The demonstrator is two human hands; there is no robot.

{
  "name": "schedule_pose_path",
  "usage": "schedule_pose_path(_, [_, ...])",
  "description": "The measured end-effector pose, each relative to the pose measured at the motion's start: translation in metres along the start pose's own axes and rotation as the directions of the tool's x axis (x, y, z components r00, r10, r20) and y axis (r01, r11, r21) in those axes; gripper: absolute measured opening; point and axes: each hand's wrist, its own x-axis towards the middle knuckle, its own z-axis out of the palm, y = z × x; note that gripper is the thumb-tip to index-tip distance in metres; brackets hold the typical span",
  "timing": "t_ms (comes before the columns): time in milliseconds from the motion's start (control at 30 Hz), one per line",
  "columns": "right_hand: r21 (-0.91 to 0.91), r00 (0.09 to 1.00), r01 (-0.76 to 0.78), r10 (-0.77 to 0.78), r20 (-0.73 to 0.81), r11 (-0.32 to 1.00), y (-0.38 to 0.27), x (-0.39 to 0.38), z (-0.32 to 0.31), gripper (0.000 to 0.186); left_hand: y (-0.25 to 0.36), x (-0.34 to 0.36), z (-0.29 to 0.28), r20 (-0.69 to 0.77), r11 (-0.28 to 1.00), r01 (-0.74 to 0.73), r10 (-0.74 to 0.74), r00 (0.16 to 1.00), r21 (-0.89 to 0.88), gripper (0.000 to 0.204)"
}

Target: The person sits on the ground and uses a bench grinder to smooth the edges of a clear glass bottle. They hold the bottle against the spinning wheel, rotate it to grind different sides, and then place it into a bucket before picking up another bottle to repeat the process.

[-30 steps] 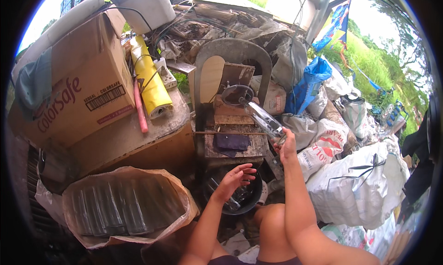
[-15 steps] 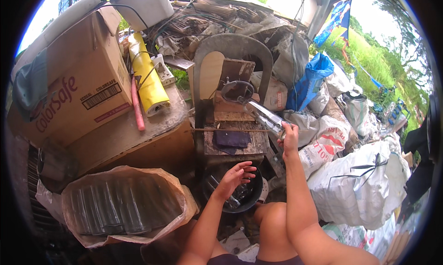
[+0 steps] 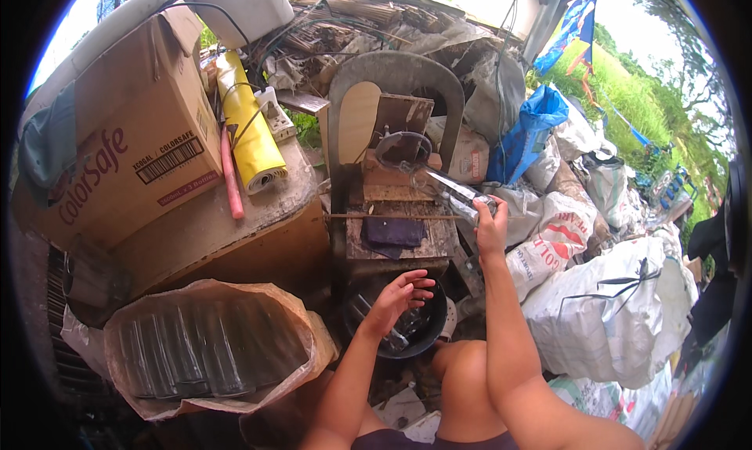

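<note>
My right hand [image 3: 490, 227] is closed around one end of a clear glass bottle [image 3: 453, 193]. The bottle slants up and to the left, its far end beside a dark round disc with a pale rim [image 3: 403, 152]. I cannot tell whether the two touch. That disc stands in front of wooden blocks [image 3: 377, 196] on a worn wooden seat. My left hand [image 3: 398, 301] is empty, its fingers loosely bent and apart. It hovers over a black basin [image 3: 429, 342] holding pieces of clear glass [image 3: 398, 340]. A folded dark cloth [image 3: 393, 234] lies on the seat just beyond.
At the lower left, a paper sack [image 3: 323, 336] holds several clear glass bottles [image 3: 196, 348]. A table [image 3: 274, 207] bears a cardboard box [image 3: 133, 129], a yellow roll [image 3: 249, 129] and a pink rod [image 3: 231, 176]. Filled white sacks [image 3: 611, 313] and a blue bag [image 3: 529, 137] crowd the right side.
My right hand has moved slightly upward with the bottle, and its fingers have shifted a little on the glass. My left hand stays nearly where it was.
</note>
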Motion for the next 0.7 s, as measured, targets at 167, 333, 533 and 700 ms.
schedule_pose_path(167, [-0.065,0.998,0.065,-0.067,-0.021,0.996,0.004,0.003,0.003,0.045,0.000,-0.001,0.000,0.001,1.000,-0.003,0.003,1.000,0.001,0.062])
schedule_pose_path(333, [-0.105,0.988,0.153,-0.156,-0.021,0.983,0.002,0.001,0.008,0.047,0.001,-0.002,0.000,-0.001,1.000,-0.010,0.010,1.000,-0.001,0.062])
schedule_pose_path(533, [-0.254,0.965,0.254,-0.262,0.003,0.933,-0.013,-0.005,0.015,0.051,0.002,-0.002,0.000,-0.008,1.000,-0.005,0.005,1.000,0.006,0.061])
schedule_pose_path(700, [-0.269,0.973,0.225,-0.232,0.005,0.937,-0.021,-0.008,0.019,0.054,0.003,-0.002,0.001,-0.003,1.000,-0.002,0.002,1.000,0.004,0.062])
